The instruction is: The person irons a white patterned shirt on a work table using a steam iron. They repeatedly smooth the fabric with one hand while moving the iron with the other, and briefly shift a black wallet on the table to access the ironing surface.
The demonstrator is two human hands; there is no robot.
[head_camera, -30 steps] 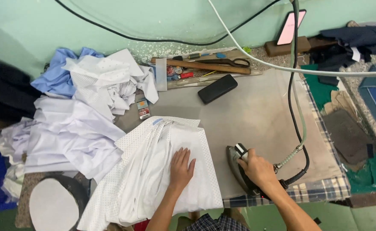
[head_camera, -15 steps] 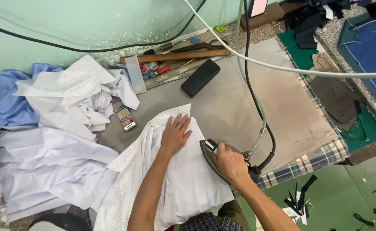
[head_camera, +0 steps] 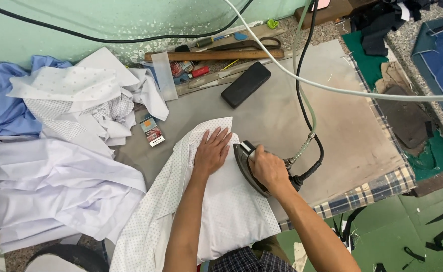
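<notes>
Since the earlier frame, little has been shifted: the left hand (head_camera: pixel 212 151) is kept flat on the white dotted garment (head_camera: pixel 221 201), while the iron (head_camera: pixel 249 168) has been edged slightly along its right edge. At lower centre of the frame, the iron's handle is fully enclosed by the right hand (head_camera: pixel 268 168), fingers wrapped tight. The left hand's fingers are spread wide, nothing being grasped. The garment is laid over the grey ironing pad (head_camera: pixel 342 131) at lower centre. A black case (head_camera: pixel 245 84) is seen above it, and a heap of white and blue cloth (head_camera: pixel 65 151) at the left.
</notes>
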